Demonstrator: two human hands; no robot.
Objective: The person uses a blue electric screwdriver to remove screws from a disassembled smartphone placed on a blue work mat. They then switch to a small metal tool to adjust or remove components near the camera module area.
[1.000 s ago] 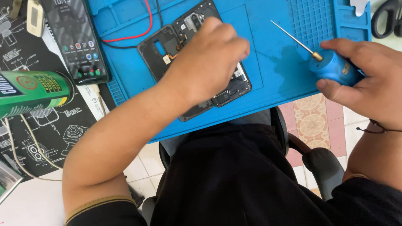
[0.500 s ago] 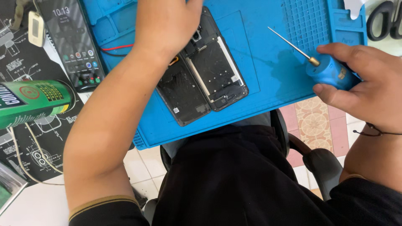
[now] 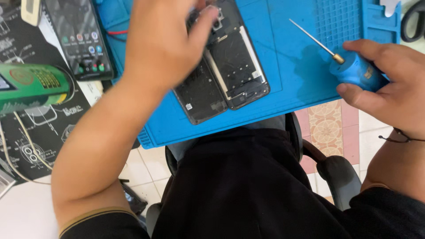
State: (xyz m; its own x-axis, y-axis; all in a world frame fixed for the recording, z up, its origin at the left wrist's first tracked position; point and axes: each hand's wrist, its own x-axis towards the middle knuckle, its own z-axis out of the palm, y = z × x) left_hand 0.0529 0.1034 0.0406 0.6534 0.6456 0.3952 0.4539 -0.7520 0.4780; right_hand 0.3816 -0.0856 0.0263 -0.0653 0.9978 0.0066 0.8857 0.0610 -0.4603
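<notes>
Tiled floor [image 3: 330, 130] below, with a black chair armrest [image 3: 338, 175] nearest; blue work mat [image 3: 283, 66] overhanging the table edge above. On the mat, opened phone [image 3: 241, 71] with separated back panel [image 3: 201, 93] touching alongside, long axes running from near-right to far-left. Left hand [image 3: 161, 40] over the phone's far end, fingers curled, thumb on the camera area; grip hidden. Right hand [image 3: 389, 84] closed around blue-handled screwdriver [image 3: 349, 68], shaft pointing far-left, tip above the mat, well apart from the phone. Far left: green device [image 3: 33, 86], lit smartphone [image 3: 79, 37].
</notes>
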